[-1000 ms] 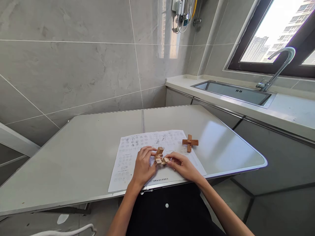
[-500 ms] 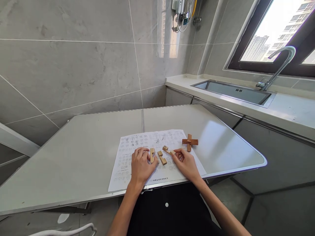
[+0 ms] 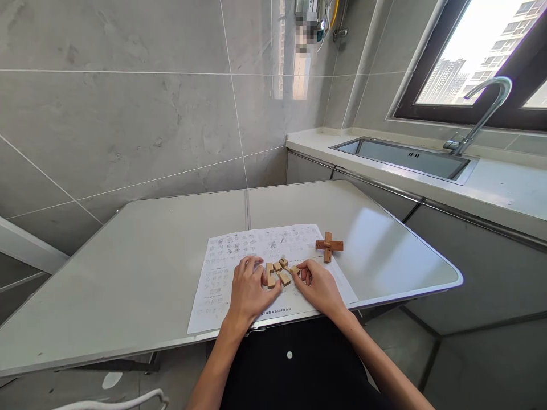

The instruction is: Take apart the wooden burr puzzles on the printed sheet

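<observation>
Several small notched wooden puzzle pieces (image 3: 280,272) lie close together on a printed instruction sheet (image 3: 231,253) on the grey table (image 3: 149,267). My left hand (image 3: 248,290) rests on the sheet with its fingers curled against the leftmost piece (image 3: 270,275). My right hand (image 3: 318,287) pinches the rightmost piece (image 3: 294,269) with thumb and forefinger. An assembled wooden cross puzzle (image 3: 329,246) stands apart at the sheet's far right corner, beyond my right hand.
A counter with a steel sink (image 3: 405,159) and tap (image 3: 478,117) runs along the right under a window. Tiled wall stands behind the table. A white chair edge (image 3: 119,401) shows at the bottom left.
The puzzle held between both hands came apart into separate pieces laid on the sheet. Since half a second ago both hands have pushed the spread pieces back together.
</observation>
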Demonstrator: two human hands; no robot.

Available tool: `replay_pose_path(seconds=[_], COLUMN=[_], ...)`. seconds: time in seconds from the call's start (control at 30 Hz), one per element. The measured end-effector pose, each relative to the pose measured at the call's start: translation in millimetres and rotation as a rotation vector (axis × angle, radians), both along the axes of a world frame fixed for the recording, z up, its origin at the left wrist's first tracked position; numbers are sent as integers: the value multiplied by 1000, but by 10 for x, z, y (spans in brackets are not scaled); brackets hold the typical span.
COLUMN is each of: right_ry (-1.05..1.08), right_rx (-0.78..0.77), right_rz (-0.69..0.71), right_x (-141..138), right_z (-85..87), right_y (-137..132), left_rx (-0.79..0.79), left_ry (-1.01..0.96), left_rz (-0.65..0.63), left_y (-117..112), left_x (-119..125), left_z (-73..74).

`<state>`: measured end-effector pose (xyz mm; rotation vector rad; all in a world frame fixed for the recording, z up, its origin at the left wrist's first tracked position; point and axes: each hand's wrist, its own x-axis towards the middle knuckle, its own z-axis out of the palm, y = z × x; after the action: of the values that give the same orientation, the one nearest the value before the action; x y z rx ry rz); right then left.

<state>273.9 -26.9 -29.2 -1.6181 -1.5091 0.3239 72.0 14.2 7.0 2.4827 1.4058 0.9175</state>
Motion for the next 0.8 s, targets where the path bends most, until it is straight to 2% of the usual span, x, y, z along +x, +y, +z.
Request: replay_pose_path(seconds=[0.27,0.43,0.6,0.8], right_ry=[-26,46,100,125], right_rx=[-66,-87,-103,-96], right_rz=[134,143,145,149], right_x=[12,40,62,61], right_z=[115,125,86,105], right_y=[-46,-37,-21,-28], left_rx=[-61,-97,-34,-10], left_ry=[-66,58,204,306], left_rz=[-158,-278,-353,-399], left_y=[5,127,264,471], left_x=[-6,39,144,162], left_z=[83,101,133,174])
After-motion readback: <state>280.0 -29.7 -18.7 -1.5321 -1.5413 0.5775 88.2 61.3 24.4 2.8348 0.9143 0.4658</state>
